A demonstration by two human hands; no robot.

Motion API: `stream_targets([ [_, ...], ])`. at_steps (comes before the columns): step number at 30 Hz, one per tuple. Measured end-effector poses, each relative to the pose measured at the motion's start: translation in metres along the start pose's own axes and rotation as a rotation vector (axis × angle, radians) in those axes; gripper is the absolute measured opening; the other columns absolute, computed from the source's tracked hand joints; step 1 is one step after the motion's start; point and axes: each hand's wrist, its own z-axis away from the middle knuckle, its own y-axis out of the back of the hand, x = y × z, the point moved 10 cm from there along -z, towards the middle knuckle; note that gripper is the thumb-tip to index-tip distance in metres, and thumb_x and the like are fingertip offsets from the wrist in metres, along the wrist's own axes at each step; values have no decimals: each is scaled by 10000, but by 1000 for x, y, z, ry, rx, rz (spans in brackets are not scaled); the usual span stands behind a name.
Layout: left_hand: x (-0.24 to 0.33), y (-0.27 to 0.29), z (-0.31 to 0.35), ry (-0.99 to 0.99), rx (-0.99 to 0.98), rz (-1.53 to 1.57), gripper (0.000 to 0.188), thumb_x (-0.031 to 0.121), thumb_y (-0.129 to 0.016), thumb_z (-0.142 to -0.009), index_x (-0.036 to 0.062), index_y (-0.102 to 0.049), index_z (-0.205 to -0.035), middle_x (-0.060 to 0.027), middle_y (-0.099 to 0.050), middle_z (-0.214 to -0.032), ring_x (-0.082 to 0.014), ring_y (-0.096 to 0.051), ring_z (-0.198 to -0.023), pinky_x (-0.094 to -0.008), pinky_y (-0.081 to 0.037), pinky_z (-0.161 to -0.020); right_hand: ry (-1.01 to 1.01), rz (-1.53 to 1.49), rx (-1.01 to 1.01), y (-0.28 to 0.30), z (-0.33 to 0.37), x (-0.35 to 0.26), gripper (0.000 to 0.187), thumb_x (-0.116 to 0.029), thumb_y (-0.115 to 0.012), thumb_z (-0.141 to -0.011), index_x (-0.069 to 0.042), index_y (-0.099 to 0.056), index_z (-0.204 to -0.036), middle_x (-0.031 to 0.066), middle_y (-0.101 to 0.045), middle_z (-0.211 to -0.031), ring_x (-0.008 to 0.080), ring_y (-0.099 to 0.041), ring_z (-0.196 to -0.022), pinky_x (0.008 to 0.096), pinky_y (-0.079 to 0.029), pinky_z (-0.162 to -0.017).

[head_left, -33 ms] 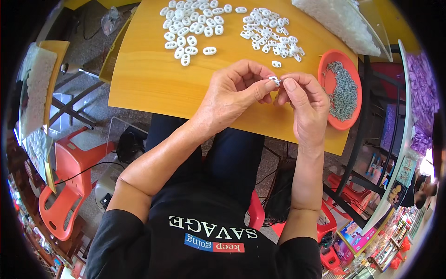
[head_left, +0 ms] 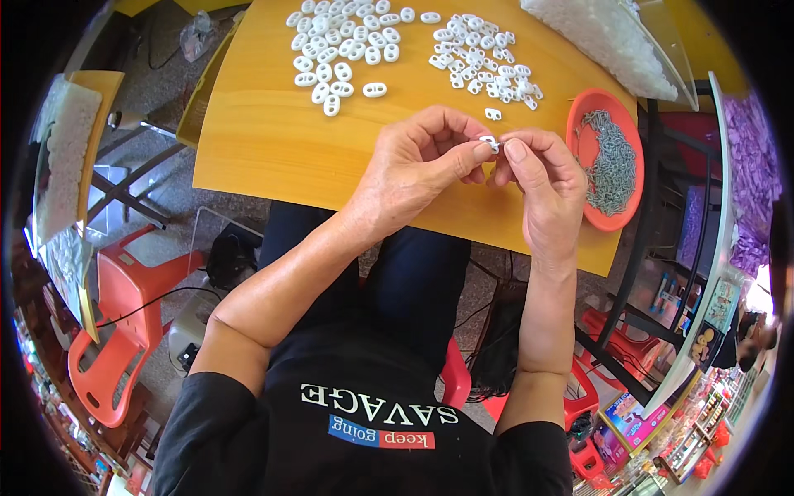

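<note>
Over the near part of the table, my left hand (head_left: 422, 161) is closed, its thumb and forefinger pinching a small white plastic piece (head_left: 489, 142). My right hand (head_left: 539, 178) meets it from the right. Between the right thumb and fingertip is a thin grey screw (head_left: 502, 144), mostly hidden, pointing at the white piece. Just beyond the hands lies a single small white two-holed piece (head_left: 493, 114). Farther back is a loose pile of similar small pieces (head_left: 475, 58). To the right, a red oval plate (head_left: 576, 116) holds many grey screws (head_left: 614, 165).
White oval two-holed pieces (head_left: 343, 33) are spread at the back left of the yellow wooden table (head_left: 265, 149). A clear tray of white parts (head_left: 604, 45) stands at the far right corner. Red plastic chairs (head_left: 136, 281) and a black metal frame (head_left: 645, 273) flank the table.
</note>
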Motion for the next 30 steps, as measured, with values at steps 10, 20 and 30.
stream_targets([
  [10,2,1,1,-20,33,-79,151,86,-648,-905,-37,-614,-985,-55,-653,-845,-85,-613,-756,-223,-514,-698,108,257,0,-10,2,-19,85,7,-602,-904,46,-605,-979,67,-635,-898,93,-620,-774,218,-533,-667],
  [20,2,4,-1,-50,75,-124,141,76,-647,-902,-44,-623,-971,-61,-662,-833,-89,-618,-740,-216,-513,-675,47,198,19,-8,2,-12,85,4,-593,-912,44,-610,-985,68,-643,-891,107,-639,-765,240,-557,-696],
  [30,2,-2,-1,-9,16,-111,172,108,-648,-911,-25,-618,-1016,-54,-662,-859,-92,-614,-753,-223,-503,-704,478,975,-89,-18,3,-62,170,-40,-690,-829,-30,-621,-984,97,-614,-850,213,-644,-696,308,-521,-574],
])
